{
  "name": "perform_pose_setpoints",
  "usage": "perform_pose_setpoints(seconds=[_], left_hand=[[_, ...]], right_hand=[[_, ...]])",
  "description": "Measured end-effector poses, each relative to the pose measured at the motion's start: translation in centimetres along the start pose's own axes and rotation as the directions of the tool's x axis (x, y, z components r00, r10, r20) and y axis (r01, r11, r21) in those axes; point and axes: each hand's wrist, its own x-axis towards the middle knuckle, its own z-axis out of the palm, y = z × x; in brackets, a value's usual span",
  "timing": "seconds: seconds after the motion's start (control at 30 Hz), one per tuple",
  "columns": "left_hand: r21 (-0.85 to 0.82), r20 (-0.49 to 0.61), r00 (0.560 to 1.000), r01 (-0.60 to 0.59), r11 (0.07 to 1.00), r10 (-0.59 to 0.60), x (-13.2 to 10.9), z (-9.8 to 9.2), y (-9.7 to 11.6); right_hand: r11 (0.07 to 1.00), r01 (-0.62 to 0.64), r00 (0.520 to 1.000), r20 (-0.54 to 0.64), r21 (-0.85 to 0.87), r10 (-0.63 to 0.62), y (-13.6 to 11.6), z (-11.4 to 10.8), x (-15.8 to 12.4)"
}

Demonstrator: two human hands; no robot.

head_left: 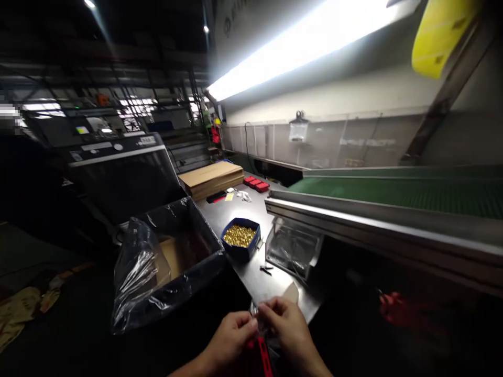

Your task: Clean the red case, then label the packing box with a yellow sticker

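My left hand point(232, 335) and my right hand point(285, 322) are close together at the bottom middle, over the near edge of the metal table. Both pinch a small shiny clear piece point(253, 308) that looks like plastic; its exact kind is hard to make out. Just below the fingers hangs a red slotted strip point(264, 357), and how it is held is hidden. A pale rounded piece point(291, 294) shows behind my right hand. Beyond the hands, a small black tool point(266, 269) lies on the table near a blue bin point(243, 255) of brass-coloured small parts point(239, 235).
At the left stands a large black crate point(204, 272) with a clear plastic liner. A clear tray point(293, 246) sits under the edge of a green conveyor point(373, 191) at the right. Farther back are stacked cardboard sheets point(212, 178) and red boxes point(256, 183).
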Motion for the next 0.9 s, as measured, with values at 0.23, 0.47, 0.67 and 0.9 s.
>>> perform_pose_setpoints(seconds=[0.23, 0.47, 0.67, 0.9], left_hand=[[0.109, -0.123, 0.989, -0.065, 0.992, 0.079, -0.9, -0.2, 1.1], [0.368, -0.100, 0.983, -0.107, 0.924, 0.154, -1.2, -1.2, 1.3], [0.414, -0.031, 0.992, -0.099, 0.905, 0.123, -1.5, -1.1, 0.8], [0.301, -0.041, 0.999, 0.019, 0.954, -0.007, -1.6, -2.4, -4.3]], right_hand=[[0.966, -0.095, 0.989, -0.090, 0.241, 0.119, -1.1, -0.4, 0.1], [0.924, -0.134, 0.978, -0.101, 0.357, 0.181, -1.6, -0.1, -0.4], [0.979, 0.105, 0.994, -0.004, -0.178, -0.107, -1.3, 0.4, -1.3], [0.490, 0.441, 0.891, 0.433, -0.752, -0.137, 3.6, 2.4, -2.5]])
